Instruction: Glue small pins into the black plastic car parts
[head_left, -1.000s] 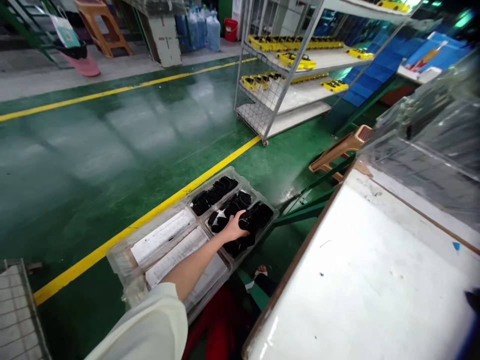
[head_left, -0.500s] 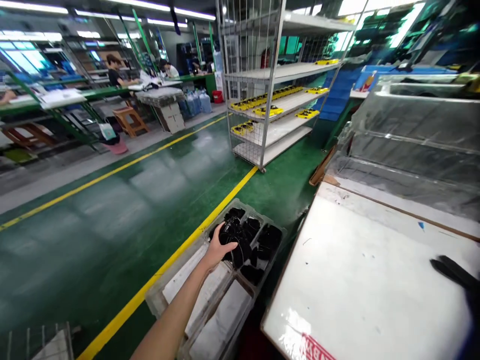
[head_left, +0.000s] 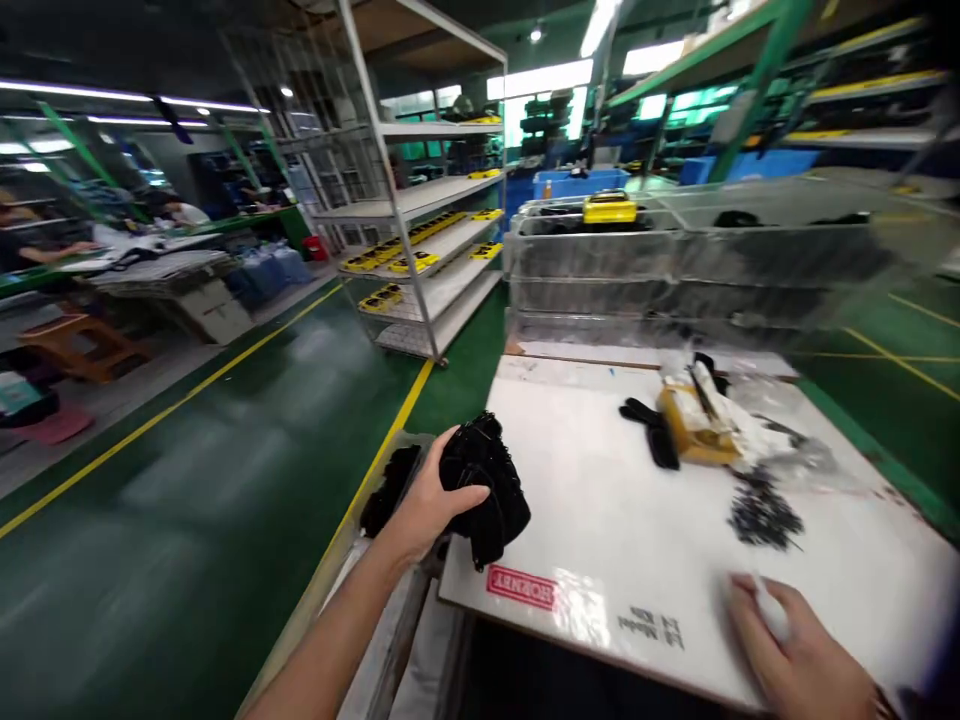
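My left hand is closed around a clump of black parts, held above the left edge of the white tabletop. Below that wrist stands a grey compartment bin with more black parts in it. My right hand, low at the right over the tabletop, grips a white rounded tool whose exact kind is unclear. Just beyond it lies a pile of small thin black pieces. Farther back are long black pieces beside a small brown box.
Stacked translucent crates line the table's far side, with a yellow part on top. A wire-sided rack holds yellow parts on its shelves. Green floor with a yellow line runs left. People sit at benches far left.
My left hand has lifted the black clump out of the bin and over to the table edge. The view has swung right, bringing my right hand and the tabletop items into sight.
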